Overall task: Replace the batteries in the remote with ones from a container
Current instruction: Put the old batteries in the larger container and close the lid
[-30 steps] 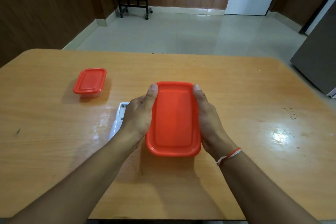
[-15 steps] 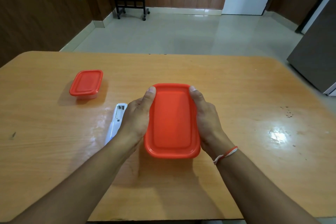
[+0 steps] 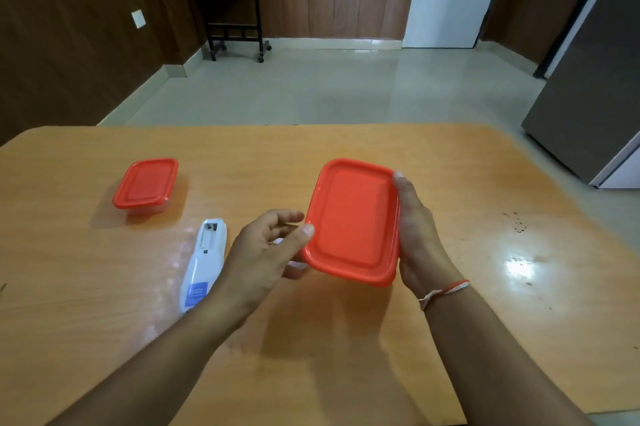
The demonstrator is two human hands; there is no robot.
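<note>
A large container with a red lid (image 3: 353, 221) is held just above the wooden table (image 3: 502, 304), tilted slightly. My right hand (image 3: 415, 238) grips its right side. My left hand (image 3: 266, 249) is at its left edge, thumb on the lid's rim and fingers curled loosely below. What is inside is hidden by the lid. A white remote (image 3: 206, 254) lies face down to the left of my left hand, its battery compartment uncovered at the far end. A smaller red-lidded container (image 3: 145, 183) stands shut at the far left.
Something small and white (image 3: 296, 264) shows under the large container's left edge; I cannot tell what it is. Dark specks (image 3: 516, 221) mark the table at the right. Beyond the table are a tiled floor and a grey cabinet (image 3: 588, 96).
The large container has shifted right and turned a little. My left hand slid from its side to the left rim, fingers loosened. The remote is now fully in sight.
</note>
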